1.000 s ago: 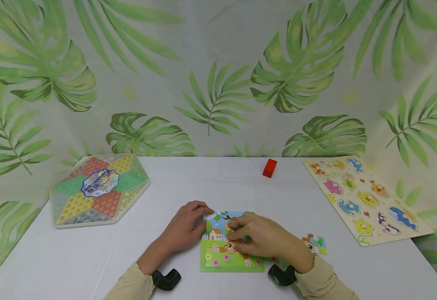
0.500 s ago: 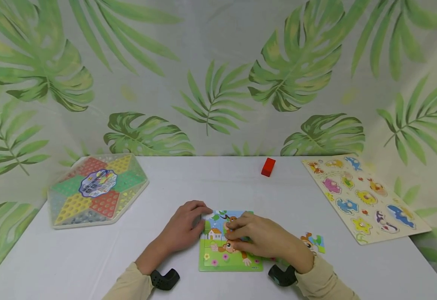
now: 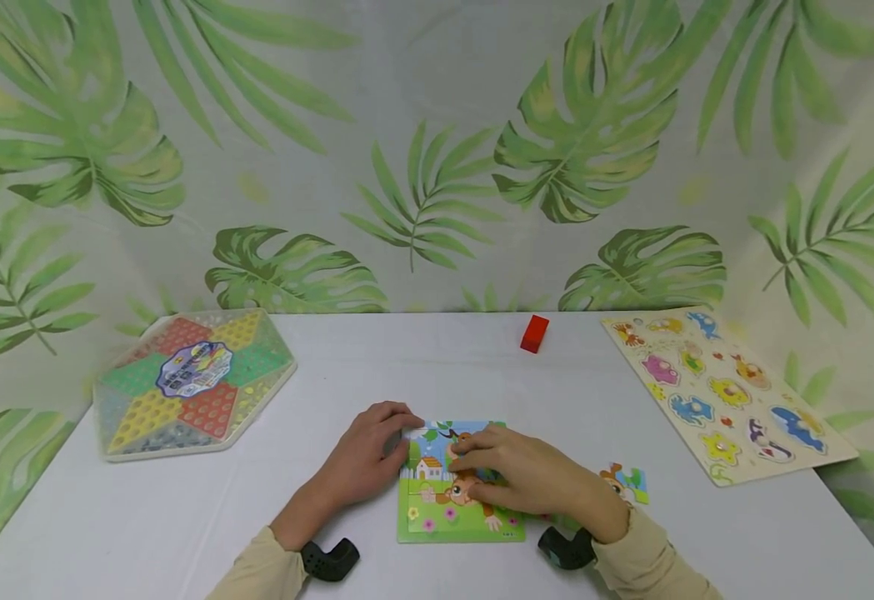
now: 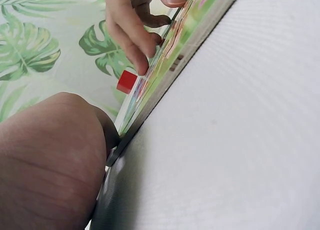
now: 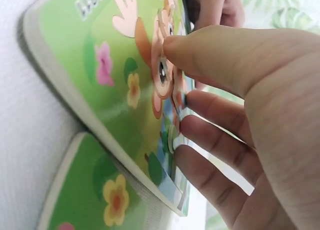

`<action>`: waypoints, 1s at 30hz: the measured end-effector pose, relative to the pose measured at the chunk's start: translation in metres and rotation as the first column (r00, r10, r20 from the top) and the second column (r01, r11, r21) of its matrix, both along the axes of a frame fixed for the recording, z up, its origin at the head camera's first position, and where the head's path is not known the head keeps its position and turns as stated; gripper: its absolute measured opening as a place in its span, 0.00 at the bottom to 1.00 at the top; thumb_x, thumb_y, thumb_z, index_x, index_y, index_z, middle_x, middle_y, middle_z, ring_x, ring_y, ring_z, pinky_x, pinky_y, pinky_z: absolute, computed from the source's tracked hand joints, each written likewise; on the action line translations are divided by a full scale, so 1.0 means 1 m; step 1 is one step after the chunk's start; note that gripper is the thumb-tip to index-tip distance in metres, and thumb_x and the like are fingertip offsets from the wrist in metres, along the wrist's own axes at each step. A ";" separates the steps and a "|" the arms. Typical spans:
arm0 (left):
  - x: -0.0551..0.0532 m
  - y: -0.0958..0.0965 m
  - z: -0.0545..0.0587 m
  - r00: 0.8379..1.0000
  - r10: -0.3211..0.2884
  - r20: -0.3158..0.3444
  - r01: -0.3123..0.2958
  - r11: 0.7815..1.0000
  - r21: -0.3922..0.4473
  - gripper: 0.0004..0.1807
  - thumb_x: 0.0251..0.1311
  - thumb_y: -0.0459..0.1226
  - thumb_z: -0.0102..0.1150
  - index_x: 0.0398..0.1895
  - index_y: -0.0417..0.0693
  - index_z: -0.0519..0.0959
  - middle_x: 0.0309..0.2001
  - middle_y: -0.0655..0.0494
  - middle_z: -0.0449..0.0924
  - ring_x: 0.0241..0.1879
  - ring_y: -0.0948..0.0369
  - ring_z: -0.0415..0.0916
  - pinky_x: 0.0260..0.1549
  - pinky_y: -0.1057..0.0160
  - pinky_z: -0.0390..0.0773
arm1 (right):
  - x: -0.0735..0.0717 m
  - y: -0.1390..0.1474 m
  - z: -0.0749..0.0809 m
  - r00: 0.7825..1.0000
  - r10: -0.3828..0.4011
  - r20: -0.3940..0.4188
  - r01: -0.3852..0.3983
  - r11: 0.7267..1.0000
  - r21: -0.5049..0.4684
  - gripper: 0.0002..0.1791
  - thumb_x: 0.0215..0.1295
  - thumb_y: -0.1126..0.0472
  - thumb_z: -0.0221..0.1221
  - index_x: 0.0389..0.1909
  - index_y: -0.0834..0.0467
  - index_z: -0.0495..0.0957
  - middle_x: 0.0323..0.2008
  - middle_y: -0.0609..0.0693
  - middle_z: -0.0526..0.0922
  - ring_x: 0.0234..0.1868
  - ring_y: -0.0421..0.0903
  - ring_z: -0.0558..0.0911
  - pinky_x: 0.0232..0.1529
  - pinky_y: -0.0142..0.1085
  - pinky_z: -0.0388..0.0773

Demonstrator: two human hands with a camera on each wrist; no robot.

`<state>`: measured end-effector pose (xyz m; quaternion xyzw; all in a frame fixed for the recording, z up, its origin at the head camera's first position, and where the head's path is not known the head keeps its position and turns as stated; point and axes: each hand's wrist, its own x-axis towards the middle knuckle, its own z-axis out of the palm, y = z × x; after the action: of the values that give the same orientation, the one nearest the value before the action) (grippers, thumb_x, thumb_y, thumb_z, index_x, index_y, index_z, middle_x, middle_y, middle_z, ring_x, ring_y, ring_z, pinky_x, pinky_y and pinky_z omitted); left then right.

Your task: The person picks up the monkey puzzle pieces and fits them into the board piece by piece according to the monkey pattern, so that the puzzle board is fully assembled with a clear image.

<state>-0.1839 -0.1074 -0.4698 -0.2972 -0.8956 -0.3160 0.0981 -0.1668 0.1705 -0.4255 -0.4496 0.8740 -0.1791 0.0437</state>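
Observation:
A jigsaw puzzle board (image 3: 425, 535) with a green rim lies in front of me, its picture showing a house, flowers and a brown monkey. My left hand (image 3: 369, 454) holds it at the far left corner, fingers curved at the edge. Over the board's right half, my right hand (image 3: 522, 471) pinches a puzzle piece (image 5: 162, 72) between thumb and fingertips. Raised piece edges show under them in the right wrist view. My right hand covers part of the picture. Another piece (image 3: 635, 483) with a brown animal lies right of my right wrist.
A hexagonal Chinese checkers box (image 3: 204, 383) lies at the left. Towards the back is a red block (image 3: 535, 334). A wooden peg puzzle with sea animals (image 3: 732, 400) lies at the right. A green piece with a yellow flower (image 5: 95, 200) lies beside the board.
The head view has shifted slightly. My right fingers stir a little at the piece, while my left hand stays at the board's corner.

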 end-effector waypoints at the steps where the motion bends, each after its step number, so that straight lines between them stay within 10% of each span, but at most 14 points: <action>1: 0.000 0.000 0.000 1.000 0.000 0.003 0.000 1.000 0.001 0.15 0.66 0.32 0.59 0.55 0.47 0.84 0.57 0.52 0.79 0.62 0.52 0.75 0.62 0.45 0.74 | 0.000 0.000 0.001 1.000 -0.007 0.008 0.007 1.000 0.010 0.18 0.74 0.51 0.62 0.59 0.51 0.84 0.64 0.47 0.81 0.64 0.47 0.78 0.60 0.42 0.79; 30: 0.000 -0.001 0.000 1.000 -0.008 -0.008 0.008 1.000 -0.002 0.15 0.66 0.30 0.59 0.54 0.46 0.84 0.56 0.52 0.79 0.61 0.52 0.75 0.62 0.46 0.74 | 0.017 0.063 0.016 0.971 -0.230 0.068 0.228 0.973 0.035 0.21 0.71 0.51 0.64 0.63 0.48 0.81 0.62 0.42 0.81 0.64 0.48 0.77 0.62 0.51 0.78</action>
<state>-0.1844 -0.1087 -0.4696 -0.3020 -0.8944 -0.3145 0.1001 -0.1495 0.2334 -0.4092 -0.3386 0.9202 -0.1870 0.0603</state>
